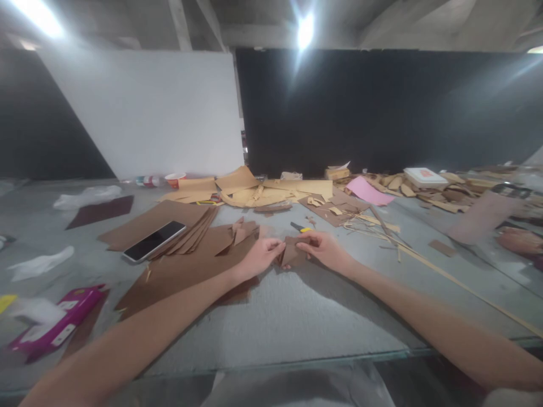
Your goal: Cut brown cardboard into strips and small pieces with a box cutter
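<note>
A small piece of brown sheet material, like leather or card, is held between my two hands just above the table. My left hand pinches its left edge with thumb and fingers. On the other side my right hand grips its upper right edge. Right behind the hands lies a cutter with a yellow and black handle. Large brown sheets are spread to the left of my left hand, with smaller folded brown pieces on top of them.
A phone rests on stacked brown sheets. At the left sits a purple tissue pack. Tan sheets, a pink sheet, thin strips and a white box cover the back and right. Another person's hand shows at the far right.
</note>
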A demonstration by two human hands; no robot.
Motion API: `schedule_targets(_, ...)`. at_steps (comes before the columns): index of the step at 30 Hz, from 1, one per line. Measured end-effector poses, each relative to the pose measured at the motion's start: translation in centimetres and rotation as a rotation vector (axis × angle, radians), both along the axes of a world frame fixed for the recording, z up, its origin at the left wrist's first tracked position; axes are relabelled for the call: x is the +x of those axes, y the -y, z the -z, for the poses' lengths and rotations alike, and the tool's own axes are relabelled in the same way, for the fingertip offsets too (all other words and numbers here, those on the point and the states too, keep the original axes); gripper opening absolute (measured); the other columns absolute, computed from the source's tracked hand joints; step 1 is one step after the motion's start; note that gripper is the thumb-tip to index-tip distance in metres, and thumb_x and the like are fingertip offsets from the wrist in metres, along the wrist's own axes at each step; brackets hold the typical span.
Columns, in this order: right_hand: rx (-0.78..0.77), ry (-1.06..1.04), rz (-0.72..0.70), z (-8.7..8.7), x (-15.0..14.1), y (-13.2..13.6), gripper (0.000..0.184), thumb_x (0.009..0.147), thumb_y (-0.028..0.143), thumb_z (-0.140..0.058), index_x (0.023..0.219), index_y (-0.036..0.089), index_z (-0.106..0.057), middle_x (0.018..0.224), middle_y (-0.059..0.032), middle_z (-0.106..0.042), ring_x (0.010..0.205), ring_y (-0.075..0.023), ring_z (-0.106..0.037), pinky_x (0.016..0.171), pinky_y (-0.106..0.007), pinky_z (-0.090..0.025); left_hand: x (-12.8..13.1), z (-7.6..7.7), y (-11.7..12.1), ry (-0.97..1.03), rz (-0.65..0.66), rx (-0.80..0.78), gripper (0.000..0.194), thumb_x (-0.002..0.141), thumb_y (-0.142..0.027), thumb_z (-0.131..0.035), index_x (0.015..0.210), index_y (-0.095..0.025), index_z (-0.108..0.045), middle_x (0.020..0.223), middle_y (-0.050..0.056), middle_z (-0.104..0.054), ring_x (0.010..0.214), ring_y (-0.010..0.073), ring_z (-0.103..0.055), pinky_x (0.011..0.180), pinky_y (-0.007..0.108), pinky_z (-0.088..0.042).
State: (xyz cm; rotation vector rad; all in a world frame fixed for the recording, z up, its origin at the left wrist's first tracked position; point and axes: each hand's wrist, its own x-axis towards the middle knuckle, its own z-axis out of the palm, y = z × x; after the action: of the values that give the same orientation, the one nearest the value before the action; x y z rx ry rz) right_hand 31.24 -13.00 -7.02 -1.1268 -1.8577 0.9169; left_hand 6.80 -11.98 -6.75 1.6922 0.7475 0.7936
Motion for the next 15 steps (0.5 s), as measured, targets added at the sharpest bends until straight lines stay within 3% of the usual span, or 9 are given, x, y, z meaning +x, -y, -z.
schedule_targets(4, 0.031, 0.013, 0.025, -0.05, 0.00, 0.15, 0.043, 0.094, 0.057, -0.067, 0.120, 0.023, -0.074, 0.078, -0.0015, -0.074, 0.062, -0.0178, -0.065, 0.060, -0.030, -0.051, 0.03, 0.08, 0.04, -0.016, -0.016, 0.006, 0.053, 0.096, -0.069, -0.062, 0.085, -0.017, -0.069, 0.073, 0.006, -0.075, 0.067, 0.0203, -0.072, 0.065, 0.029, -0.053)
schedule_targets(8, 0.067, 0.058, 0.027, 0.07, -0.16, 0.18, 0.052, 0.086, 0.059, -0.076, 0.125, 0.024, -0.073, 0.089, -0.0030, -0.077, 0.071, -0.0198, -0.066, 0.062, -0.031, -0.052, 0.04, 0.20, 0.07, -0.017, -0.017, -0.010, 0.051, 0.095, -0.068, -0.063, 0.088, -0.018, -0.069, 0.075, 0.006, -0.076, 0.066, 0.0201, -0.072, 0.064, 0.028, -0.053)
schedule_targets(15, 0.052, 0.147, 0.023, -0.83, -0.11, 0.44, 0.030, 0.096, 0.049, -0.066, 0.109, 0.025, -0.079, 0.068, -0.0004, -0.071, 0.061, -0.0184, -0.064, 0.062, -0.030, -0.049, 0.10, 0.46, 0.04, 0.032, 0.043, -0.077, 0.051, 0.093, -0.069, -0.066, 0.089, -0.018, -0.072, 0.075, 0.006, -0.077, 0.067, 0.0223, -0.075, 0.069, 0.032, -0.059)
